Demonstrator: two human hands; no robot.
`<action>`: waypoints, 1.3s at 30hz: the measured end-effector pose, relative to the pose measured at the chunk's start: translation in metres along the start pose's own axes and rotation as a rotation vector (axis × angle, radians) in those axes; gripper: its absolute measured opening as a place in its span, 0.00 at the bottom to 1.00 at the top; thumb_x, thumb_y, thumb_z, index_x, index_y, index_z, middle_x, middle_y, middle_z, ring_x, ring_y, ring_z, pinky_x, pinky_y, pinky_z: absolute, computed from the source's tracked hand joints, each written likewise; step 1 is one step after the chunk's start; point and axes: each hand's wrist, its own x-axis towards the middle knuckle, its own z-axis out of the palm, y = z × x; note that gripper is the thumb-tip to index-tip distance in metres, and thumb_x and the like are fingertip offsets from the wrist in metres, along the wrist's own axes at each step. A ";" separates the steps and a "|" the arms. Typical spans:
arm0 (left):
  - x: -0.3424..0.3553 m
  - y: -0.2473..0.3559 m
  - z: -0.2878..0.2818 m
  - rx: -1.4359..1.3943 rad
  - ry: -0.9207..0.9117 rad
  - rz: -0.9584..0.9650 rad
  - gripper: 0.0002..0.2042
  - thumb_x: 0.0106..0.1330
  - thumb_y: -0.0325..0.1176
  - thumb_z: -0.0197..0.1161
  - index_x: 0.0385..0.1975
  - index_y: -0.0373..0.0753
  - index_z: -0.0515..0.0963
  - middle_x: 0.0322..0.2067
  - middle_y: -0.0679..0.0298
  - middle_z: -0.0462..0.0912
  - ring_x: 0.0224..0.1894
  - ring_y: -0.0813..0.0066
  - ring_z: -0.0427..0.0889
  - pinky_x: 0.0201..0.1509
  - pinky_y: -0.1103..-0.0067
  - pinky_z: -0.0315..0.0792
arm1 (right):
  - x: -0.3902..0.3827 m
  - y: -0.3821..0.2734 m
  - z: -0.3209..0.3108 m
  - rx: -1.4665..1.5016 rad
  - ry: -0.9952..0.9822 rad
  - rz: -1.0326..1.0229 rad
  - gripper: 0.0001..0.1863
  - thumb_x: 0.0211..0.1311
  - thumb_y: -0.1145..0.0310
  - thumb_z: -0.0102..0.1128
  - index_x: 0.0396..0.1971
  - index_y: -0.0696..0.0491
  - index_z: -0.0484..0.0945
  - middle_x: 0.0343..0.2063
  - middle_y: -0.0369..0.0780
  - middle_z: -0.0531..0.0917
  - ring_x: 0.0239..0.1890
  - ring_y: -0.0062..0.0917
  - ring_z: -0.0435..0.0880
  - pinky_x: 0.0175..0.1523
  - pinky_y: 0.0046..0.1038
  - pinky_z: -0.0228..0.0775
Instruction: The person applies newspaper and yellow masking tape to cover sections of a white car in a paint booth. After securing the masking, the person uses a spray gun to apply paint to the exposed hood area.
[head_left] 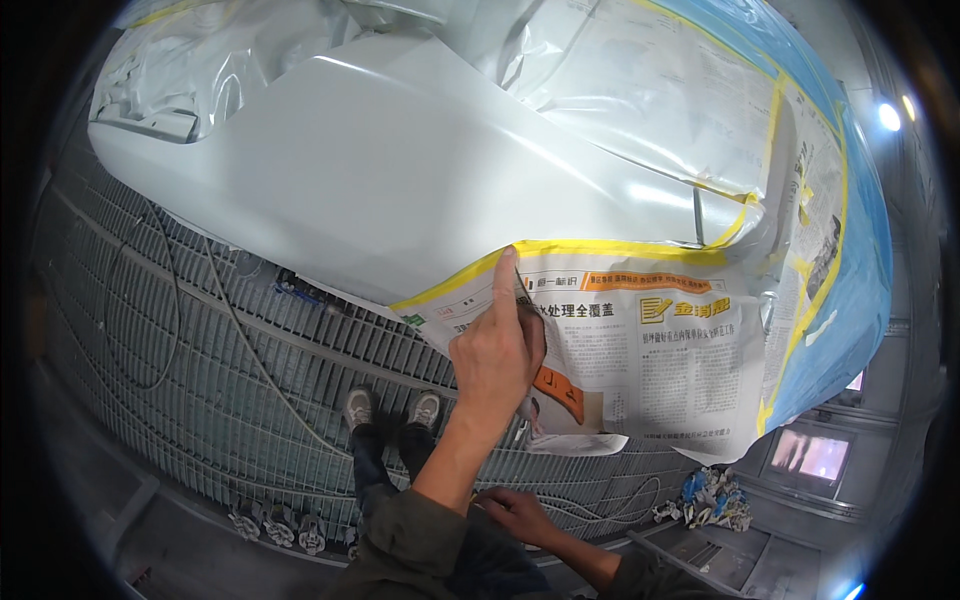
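Observation:
A smooth, pale grey-white car body panel [330, 170] curves across the upper middle. Yellow masking tape [620, 247] runs along its lower edge and fixes a sheet of newspaper [690, 390] that hangs below. The outstretched index finger of my left hand [490, 355] touches the tape near its bend; the other fingers are folded and I see nothing in them. Lower down, close to my body, my right hand [512, 512] is curled, palm side hidden. Something small and yellowish shows at its fingertips, too small to name.
Clear plastic film [650, 110] and blue sheeting [860, 240] cover other parts of the car. A slatted metal grating [250, 370] lies underfoot, with a hose [265, 370] across it. Crumpled scraps [712, 498] lie in a heap at the lower right.

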 end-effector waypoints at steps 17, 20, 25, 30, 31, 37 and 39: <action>0.001 0.023 -0.011 -0.050 0.021 0.124 0.24 0.58 0.17 0.61 0.57 0.35 0.79 0.34 0.53 0.81 0.31 0.59 0.81 0.37 0.71 0.76 | -0.016 0.001 -0.016 -0.138 0.008 -0.089 0.17 0.71 0.59 0.55 0.53 0.51 0.82 0.43 0.46 0.87 0.45 0.38 0.88 0.53 0.36 0.78; 0.006 0.042 -0.013 -0.131 0.128 0.378 0.20 0.57 0.19 0.61 0.51 0.37 0.82 0.37 0.58 0.79 0.38 0.58 0.77 0.45 0.67 0.73 | -0.034 -0.001 -0.026 -0.138 0.067 -0.135 0.18 0.71 0.59 0.56 0.55 0.51 0.81 0.42 0.47 0.87 0.45 0.39 0.88 0.52 0.36 0.78; 0.008 0.078 -0.025 -0.219 -0.118 0.536 0.21 0.57 0.37 0.67 0.51 0.37 0.81 0.58 0.54 0.78 0.59 0.53 0.76 0.65 0.58 0.66 | -0.070 -0.010 -0.045 -0.147 0.115 -0.128 0.20 0.72 0.57 0.55 0.59 0.48 0.79 0.37 0.44 0.87 0.38 0.29 0.88 0.47 0.33 0.79; 0.007 0.098 -0.039 -0.226 -0.286 0.537 0.32 0.54 0.40 0.72 0.60 0.37 0.74 0.63 0.51 0.75 0.65 0.49 0.73 0.71 0.55 0.62 | -0.133 -0.040 -0.092 0.061 0.220 0.174 0.21 0.76 0.61 0.51 0.65 0.45 0.74 0.32 0.40 0.85 0.29 0.25 0.85 0.42 0.34 0.80; 0.006 0.100 -0.043 -0.207 -0.294 0.549 0.32 0.55 0.41 0.73 0.60 0.37 0.74 0.63 0.52 0.74 0.65 0.49 0.73 0.71 0.55 0.62 | -0.149 -0.032 -0.103 0.148 0.318 0.137 0.20 0.75 0.64 0.52 0.64 0.46 0.76 0.30 0.39 0.84 0.28 0.23 0.83 0.40 0.32 0.80; 0.001 0.122 -0.060 -0.168 -0.405 0.538 0.47 0.39 0.39 0.83 0.64 0.35 0.70 0.66 0.50 0.71 0.66 0.47 0.70 0.70 0.59 0.64 | -0.229 -0.028 -0.151 -0.049 1.170 -0.273 0.16 0.66 0.72 0.63 0.52 0.55 0.82 0.33 0.39 0.81 0.33 0.21 0.82 0.39 0.25 0.77; 0.002 0.129 -0.059 -0.144 -0.434 0.496 0.47 0.39 0.38 0.83 0.65 0.34 0.68 0.67 0.49 0.69 0.66 0.47 0.69 0.70 0.59 0.63 | -0.237 -0.064 -0.169 -0.386 1.270 -0.381 0.20 0.60 0.70 0.70 0.53 0.54 0.81 0.42 0.43 0.80 0.39 0.31 0.82 0.43 0.32 0.76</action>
